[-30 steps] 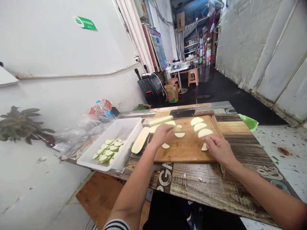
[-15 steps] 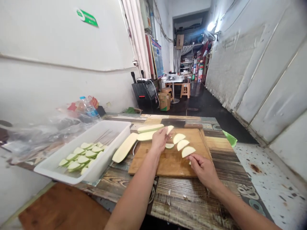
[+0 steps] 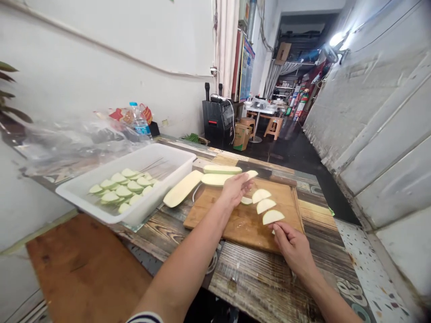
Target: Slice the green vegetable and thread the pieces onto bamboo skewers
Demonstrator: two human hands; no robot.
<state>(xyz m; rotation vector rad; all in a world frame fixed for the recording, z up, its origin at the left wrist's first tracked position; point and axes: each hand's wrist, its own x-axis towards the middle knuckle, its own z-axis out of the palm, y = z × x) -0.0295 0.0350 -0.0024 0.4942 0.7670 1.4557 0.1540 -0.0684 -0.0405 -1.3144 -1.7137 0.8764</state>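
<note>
My left hand (image 3: pixel 235 189) is closed on a pale vegetable slice (image 3: pixel 251 174), held just above the wooden cutting board (image 3: pixel 235 222). My right hand (image 3: pixel 291 246) rests at the board's near right corner, fingers curled at a small slice there that is mostly hidden. Three half-round slices (image 3: pixel 265 205) lie in a row on the board between my hands. Long pale vegetable halves (image 3: pixel 220 174) lie at the board's far left edge.
A white plastic tub (image 3: pixel 158 198) at the left holds several green-edged slices (image 3: pixel 121 187) threaded on thin skewers. Plastic bags and a water bottle (image 3: pixel 137 120) stand behind it. The patterned table top ends at the right; a dark corridor with stools lies beyond.
My left hand has lifted one slice off the board and holds it up. My right hand stayed at the board's near right corner. The camera swung to the left.
</note>
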